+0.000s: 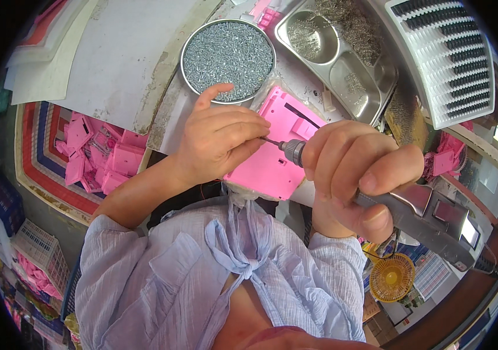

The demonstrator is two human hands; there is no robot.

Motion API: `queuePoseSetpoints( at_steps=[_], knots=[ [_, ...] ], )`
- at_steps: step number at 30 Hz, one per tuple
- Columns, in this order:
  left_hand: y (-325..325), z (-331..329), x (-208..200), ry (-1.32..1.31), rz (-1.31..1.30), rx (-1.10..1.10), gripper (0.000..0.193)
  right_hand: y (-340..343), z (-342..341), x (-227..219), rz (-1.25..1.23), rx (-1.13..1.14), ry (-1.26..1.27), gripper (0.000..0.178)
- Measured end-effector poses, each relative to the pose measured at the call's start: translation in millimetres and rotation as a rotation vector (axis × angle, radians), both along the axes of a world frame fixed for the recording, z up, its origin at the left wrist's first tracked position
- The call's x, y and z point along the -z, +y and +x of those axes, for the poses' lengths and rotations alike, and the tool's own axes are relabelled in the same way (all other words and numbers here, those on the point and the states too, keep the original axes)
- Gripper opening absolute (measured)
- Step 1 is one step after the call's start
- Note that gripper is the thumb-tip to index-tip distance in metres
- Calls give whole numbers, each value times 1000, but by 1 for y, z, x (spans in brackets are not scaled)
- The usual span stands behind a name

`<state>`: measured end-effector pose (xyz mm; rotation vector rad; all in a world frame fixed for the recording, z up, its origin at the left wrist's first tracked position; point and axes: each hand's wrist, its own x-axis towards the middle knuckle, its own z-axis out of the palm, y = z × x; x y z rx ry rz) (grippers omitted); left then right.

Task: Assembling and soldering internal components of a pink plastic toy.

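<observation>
No words, labels, numbers or signs are showing legibly, a pale sheet [432,275] at lower right, beside the yellow basket [404,284], is carrying rows of fine marks, too small to make out.

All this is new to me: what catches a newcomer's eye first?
Probably the bright pink panel mid-picture, where a grey power screwdriver in the right hand points toward the left hand. Above, slightly left, sits a round bowl full of small metal pieces; upper right, a black-and-white tray.
</observation>
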<state>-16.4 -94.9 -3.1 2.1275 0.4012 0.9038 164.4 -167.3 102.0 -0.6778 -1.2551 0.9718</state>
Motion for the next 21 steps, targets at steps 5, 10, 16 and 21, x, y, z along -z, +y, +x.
queuePoseSetpoints(
  at_steps=[5, 10, 16, 21],
  knots=[
    [2, 5, -4, -26, 41, -28, 20, 4, 0, -1, 17, -32, 16, 25],
    [12, 6, -3, 30, 110, -92, 17, 7, 9, -5, 69, 101, -11, 19],
    [17, -17, 5, 110, 40, 88, 20, 23, 24, 34, -33, 214, 89, 29],
    [-8, 2, -1, -102, 51, 143, 27, 29, 17, 44, -65, 199, 101, 24]
  ],
)
